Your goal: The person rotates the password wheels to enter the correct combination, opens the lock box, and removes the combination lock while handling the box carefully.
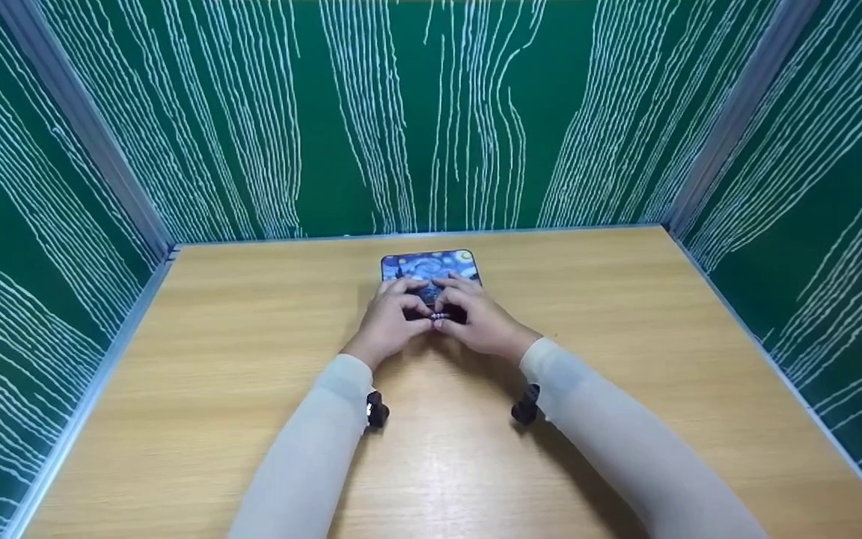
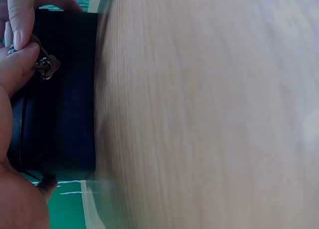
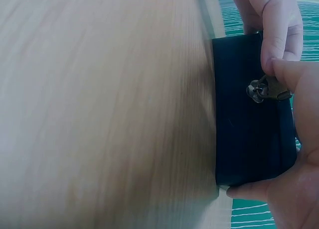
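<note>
A box with a blue swirling night-sky picture on its lid and dark sides stands near the back of the table. On its dark front, a small padlock with what look like number dials hangs from a metal latch. My left hand pinches the padlock between thumb and forefinger, its other fingers along the box's left side. From the other side, my right hand also pinches the padlock, with fingers against the box's right side. Both thumb tips nearly meet. Fingers partly hide the lock.
The box stands on a light wooden table. Green panels with white wavy lines enclose the back and both sides, joined by grey metal posts. A small black camera is worn on each wrist.
</note>
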{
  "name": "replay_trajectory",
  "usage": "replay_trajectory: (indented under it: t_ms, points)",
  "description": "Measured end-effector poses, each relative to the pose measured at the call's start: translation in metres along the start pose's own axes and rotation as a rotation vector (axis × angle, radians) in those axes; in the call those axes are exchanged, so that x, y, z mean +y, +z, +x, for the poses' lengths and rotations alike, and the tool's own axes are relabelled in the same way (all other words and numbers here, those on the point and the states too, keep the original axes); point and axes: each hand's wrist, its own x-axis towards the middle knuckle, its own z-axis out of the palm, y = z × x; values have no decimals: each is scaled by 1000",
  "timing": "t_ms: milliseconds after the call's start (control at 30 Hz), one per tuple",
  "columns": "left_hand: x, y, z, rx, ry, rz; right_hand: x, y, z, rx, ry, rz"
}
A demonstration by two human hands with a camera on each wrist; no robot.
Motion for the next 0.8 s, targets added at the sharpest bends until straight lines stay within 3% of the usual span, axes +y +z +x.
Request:
replay_trajectory:
  t_ms: [800]
  points:
    - [-1, 1, 1, -7, 4, -21, 0, 1, -2, 5, -8, -13]
